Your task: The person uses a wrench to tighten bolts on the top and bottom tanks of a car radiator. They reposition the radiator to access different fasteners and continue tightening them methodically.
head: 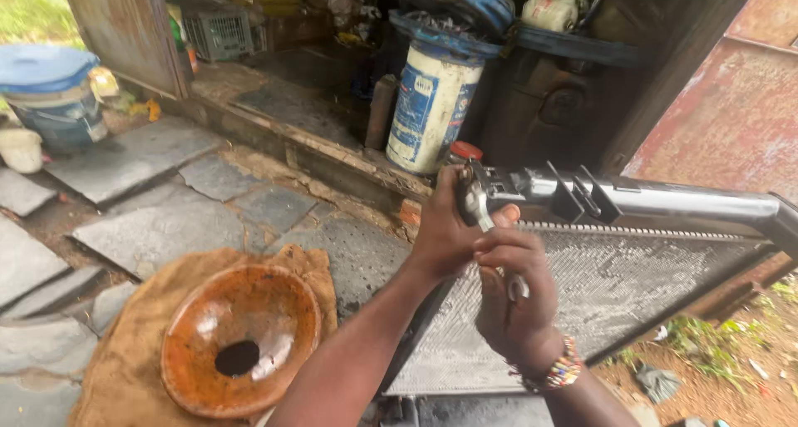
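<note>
My left hand (445, 232) grips the radiator (598, 302) corner; my right hand (511, 298) clenches the spanner (490, 227) (keep it square on the fitting, I judge).

A: Left hand (445, 232)?
B: Forearm extended forward, fingers curled closed, thumb up.
A: Right hand (511, 298)?
B: Just below the left, touching it, fist clenched, beaded band at wrist.

Glossy metal spanner (490, 227) on a radiator (615, 286) of fine matt mesh; rusty bowl (241, 335) on coarse burlap (116, 369).
</note>
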